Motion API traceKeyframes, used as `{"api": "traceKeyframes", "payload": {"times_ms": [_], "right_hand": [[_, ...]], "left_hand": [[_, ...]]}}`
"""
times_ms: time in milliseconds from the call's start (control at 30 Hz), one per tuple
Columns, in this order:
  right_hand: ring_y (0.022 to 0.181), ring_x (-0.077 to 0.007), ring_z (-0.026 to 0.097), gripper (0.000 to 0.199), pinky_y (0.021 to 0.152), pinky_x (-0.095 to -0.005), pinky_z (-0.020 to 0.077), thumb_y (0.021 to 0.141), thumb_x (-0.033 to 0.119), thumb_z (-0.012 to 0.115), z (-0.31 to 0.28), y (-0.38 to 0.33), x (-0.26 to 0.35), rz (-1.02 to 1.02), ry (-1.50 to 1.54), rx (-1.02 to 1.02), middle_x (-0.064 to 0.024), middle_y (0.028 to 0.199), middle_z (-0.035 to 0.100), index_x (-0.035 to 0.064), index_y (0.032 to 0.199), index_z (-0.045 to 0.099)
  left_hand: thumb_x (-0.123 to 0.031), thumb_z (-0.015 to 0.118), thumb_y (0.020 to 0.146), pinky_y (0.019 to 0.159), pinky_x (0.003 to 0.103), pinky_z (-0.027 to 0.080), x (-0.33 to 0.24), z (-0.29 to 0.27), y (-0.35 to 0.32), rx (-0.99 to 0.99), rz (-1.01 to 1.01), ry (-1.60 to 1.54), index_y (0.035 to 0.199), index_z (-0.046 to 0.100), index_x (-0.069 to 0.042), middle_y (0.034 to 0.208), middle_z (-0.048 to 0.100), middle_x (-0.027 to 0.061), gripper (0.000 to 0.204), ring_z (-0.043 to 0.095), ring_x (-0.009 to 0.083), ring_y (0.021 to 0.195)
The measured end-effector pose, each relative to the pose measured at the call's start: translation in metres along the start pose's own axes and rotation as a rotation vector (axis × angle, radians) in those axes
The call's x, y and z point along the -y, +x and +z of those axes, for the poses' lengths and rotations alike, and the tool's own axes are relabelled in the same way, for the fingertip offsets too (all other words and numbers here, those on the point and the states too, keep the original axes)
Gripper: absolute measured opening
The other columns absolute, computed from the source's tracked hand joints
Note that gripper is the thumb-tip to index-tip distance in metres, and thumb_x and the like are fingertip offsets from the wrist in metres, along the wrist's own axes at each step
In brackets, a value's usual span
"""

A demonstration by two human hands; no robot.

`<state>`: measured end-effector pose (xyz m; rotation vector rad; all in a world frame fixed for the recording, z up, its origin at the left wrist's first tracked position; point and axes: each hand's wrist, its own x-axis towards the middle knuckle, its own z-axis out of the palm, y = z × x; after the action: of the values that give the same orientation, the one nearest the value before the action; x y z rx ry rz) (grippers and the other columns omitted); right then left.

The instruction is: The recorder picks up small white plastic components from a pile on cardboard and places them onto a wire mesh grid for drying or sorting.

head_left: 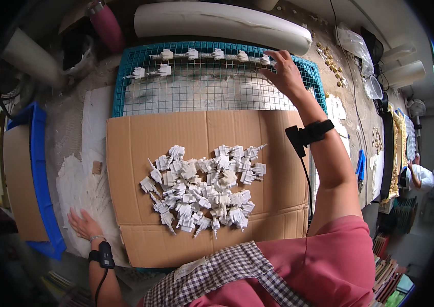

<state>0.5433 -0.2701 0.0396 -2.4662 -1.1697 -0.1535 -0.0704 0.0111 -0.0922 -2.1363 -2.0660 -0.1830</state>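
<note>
A cluttered workshop table, dusted white with plaster-like residue, carries a flattened cardboard sheet in front of the person and, beyond it, a teal wire-mesh tray with a long white roll lying behind it. A heap of small white cast pieces sits mid-cardboard, loosely tangled, spikes pointing every way. On the tray, a row of the same pieces runs along the far edge, with a shorter second row started below it at the left. The right hand reaches over the far right of the tray, fingers lightly curled and touching the last piece at the row's right end; whether they pinch it or have just let go I cannot tell, as the palm faces away. That piece lies directly under the fingertips, in line with its neighbours, touching the mesh. The left hand rests flat and spread on the table, left of the cardboard, holding nothing and well apart from the heap. Judgement: placing goes best if each piece is seated upright and level with the row, evenly spaced and not touching the next, set down gently since the thin spikes look brittle. Both wrists carry a black strap-on device with a cable. A blue bin stands at the left.
</note>
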Motion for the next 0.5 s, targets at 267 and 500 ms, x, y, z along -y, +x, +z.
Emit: {"api": "traceKeyframes", "payload": {"times_ms": [267, 500], "right_hand": [[0.091, -0.0249, 0.058, 0.04, 0.08, -0.0342, 0.048, 0.069, 0.011, 0.071, -0.038, -0.099, 0.08, -0.311, 0.227, 0.778, -0.0099, 0.092, 0.057, 0.0074, 0.106, 0.058], [0.088, -0.0291, 0.059, 0.031, 0.078, -0.0365, 0.0482, 0.069, 0.009, 0.063, -0.044, -0.091, 0.065, -0.138, 0.234, 0.607, -0.0114, 0.094, 0.059, 0.0076, 0.1, 0.058]], "left_hand": [[-0.046, 0.038, 0.092, 0.1, 0.052, 0.024, 0.003, -0.001, 0.006, -0.019, 0.014, -0.01, 0.134, 0.038, -0.02, 0.142, 0.032, 0.0097, 0.05, 0.028, 0.0292, 0.131], [-0.046, 0.036, 0.092, 0.101, 0.052, 0.024, -0.004, -0.005, -0.001, 0.012, -0.03, 0.042, 0.135, 0.037, -0.02, 0.142, 0.032, 0.0096, 0.05, 0.028, 0.0285, 0.131]]}}
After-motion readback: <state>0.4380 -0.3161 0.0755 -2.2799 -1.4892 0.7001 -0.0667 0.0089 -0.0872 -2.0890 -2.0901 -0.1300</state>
